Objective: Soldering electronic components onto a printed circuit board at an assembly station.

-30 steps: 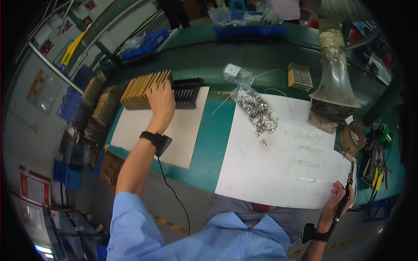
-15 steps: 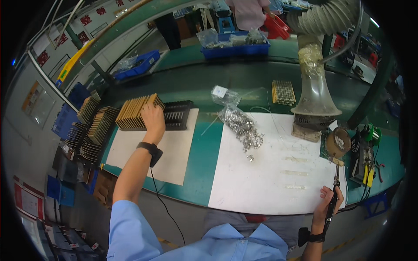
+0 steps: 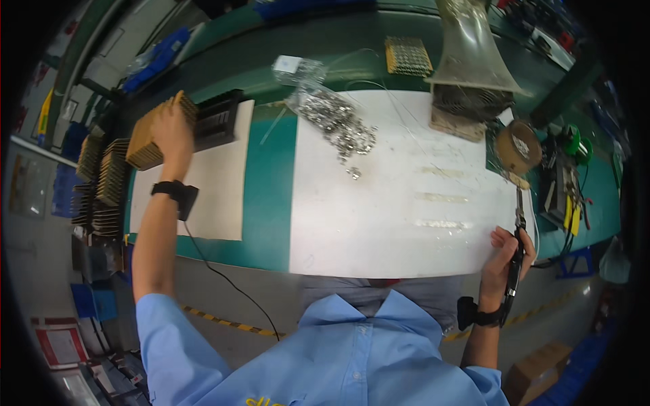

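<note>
My left hand reaches far out and rests on a row of tan finned parts at the left of the green bench, beside a black finned block. A black wrist strap with a cord sits on that arm. My right hand is at the bench's near right edge, closed around a black pen-shaped tool whose tip points away over a large white sheet.
A heap of small silver parts spills from a clear bag. A grey funnel-shaped extraction hood and a brown tape roll stand at the right. Stacks of tan parts line the left edge. A smaller beige sheet lies left.
The view has dropped closer to the bench. My left hand stays on the tan finned parts and my right hand keeps hold of the tool.
</note>
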The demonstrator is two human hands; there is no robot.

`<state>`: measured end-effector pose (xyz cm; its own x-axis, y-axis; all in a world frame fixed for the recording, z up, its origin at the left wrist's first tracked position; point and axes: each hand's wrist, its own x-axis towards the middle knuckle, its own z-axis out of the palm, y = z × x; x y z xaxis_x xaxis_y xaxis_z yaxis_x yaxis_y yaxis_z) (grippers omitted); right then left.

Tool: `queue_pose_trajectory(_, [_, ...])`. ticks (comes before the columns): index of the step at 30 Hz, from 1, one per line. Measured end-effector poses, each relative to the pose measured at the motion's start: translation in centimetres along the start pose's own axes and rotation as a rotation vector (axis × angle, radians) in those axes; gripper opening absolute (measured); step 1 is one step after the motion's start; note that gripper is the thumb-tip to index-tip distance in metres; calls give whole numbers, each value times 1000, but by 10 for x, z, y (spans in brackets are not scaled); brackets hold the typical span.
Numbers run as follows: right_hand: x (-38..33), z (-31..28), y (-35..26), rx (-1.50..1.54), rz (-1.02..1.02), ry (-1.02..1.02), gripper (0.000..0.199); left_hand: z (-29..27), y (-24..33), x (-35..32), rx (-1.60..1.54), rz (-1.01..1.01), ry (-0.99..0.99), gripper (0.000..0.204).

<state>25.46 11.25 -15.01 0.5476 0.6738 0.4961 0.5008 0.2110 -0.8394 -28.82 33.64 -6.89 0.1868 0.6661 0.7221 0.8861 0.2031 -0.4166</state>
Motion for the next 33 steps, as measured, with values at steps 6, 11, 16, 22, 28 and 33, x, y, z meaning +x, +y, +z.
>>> queue_pose_trajectory(6, [2, -3, -3, -28, -16, -9, 29, 12, -29, 32, -55, -92, -313, 13])
queue_pose_trajectory(11, [2, -3, 0, -63, -28, 2, 30, 9, -4, 34, -92, -14, -318, 16])
queue_pose_trajectory(16, [4, -2, 3, -66, -16, -14, 32, 25, -35, 58, -186, -266, -607, 28])
queue_pose_trajectory(22, [6, 1, 1, -41, -39, -31, 33, -33, -52, 78, -338, -206, -559, 26])
queue_pose_trajectory(28, [3, -5, 9, -104, -93, -7, 29, -201, 122, 23, -1080, -31, -627, 7])
queue_pose_trajectory(33, [2, -4, 2, -61, -46, -34, 33, -250, 233, -54, -1187, 477, -423, 16])
